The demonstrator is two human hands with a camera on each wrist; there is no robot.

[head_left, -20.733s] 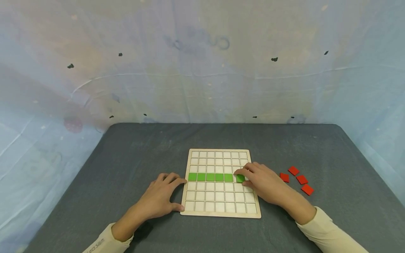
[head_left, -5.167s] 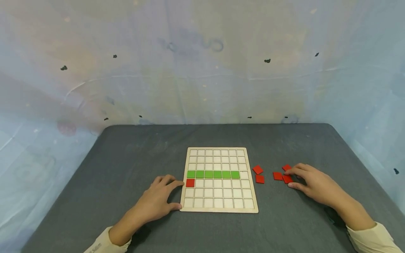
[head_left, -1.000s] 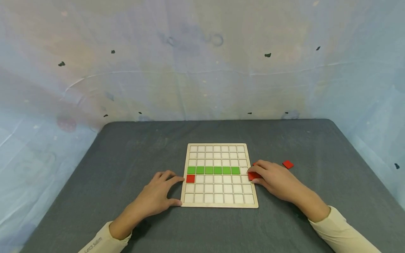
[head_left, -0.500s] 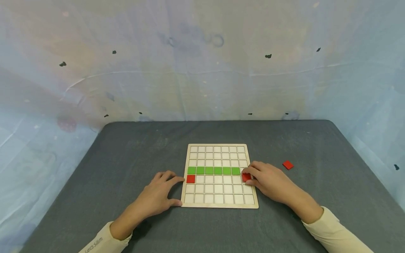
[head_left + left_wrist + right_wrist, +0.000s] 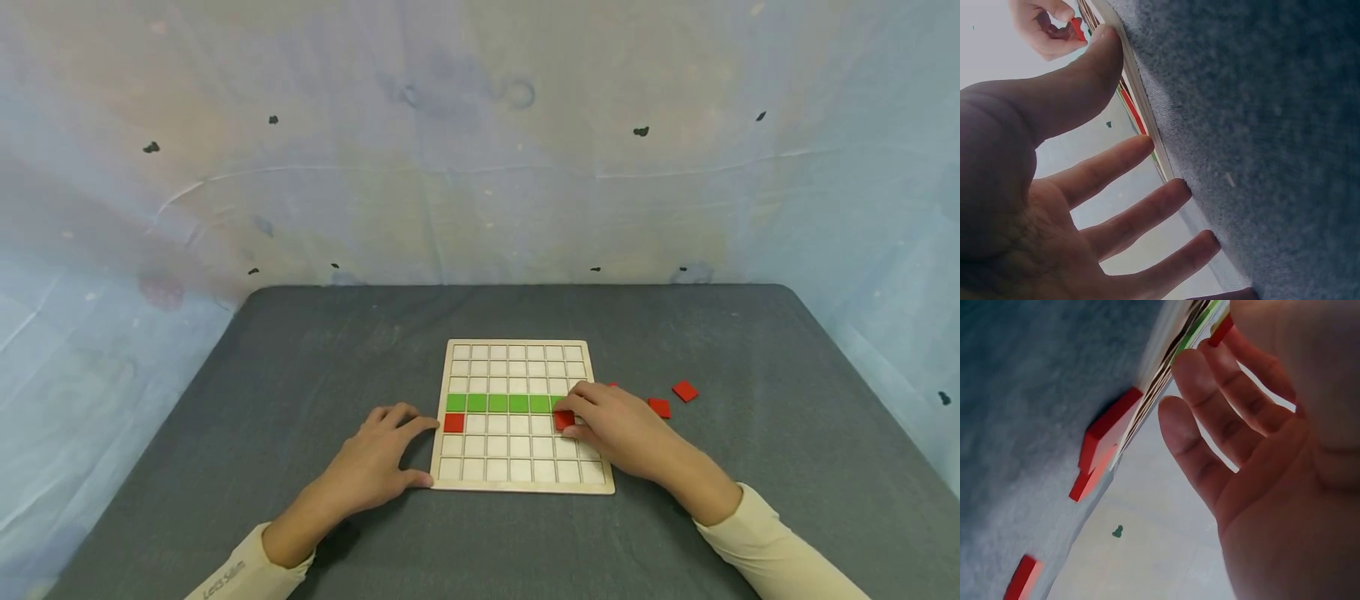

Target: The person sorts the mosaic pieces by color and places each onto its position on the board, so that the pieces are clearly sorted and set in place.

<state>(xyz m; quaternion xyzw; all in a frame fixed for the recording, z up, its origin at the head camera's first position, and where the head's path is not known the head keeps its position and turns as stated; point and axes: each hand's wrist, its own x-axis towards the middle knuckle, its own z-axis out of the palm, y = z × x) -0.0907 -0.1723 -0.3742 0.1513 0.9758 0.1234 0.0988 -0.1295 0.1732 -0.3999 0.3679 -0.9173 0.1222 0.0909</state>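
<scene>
A square wooden grid board (image 5: 525,488) lies on the table, with a row of several green tiles (image 5: 497,403) across its middle. One red tile (image 5: 453,423) sits in the leftmost cell just below that row. My left hand (image 5: 371,462) touches the board's left edge with thumb and forefinger; its fingers (image 5: 1129,222) look straight in the left wrist view. Over the right part of the board, my right hand (image 5: 633,429) pinches another red tile (image 5: 564,422) between thumb and fingers. That tile overlaps the row under the green one, and the hand covers cells at the right edge.
Loose red tiles (image 5: 685,391) lie on the grey table (image 5: 360,333) to the right of the board, one mostly hidden behind the right hand. A pale cloth backdrop (image 5: 480,167) rises behind the table's far edge.
Earlier, my right hand was among the loose red tiles; since then it has carried a red tile left over the board's right edge and inward. My left hand stays at the board's left edge.
</scene>
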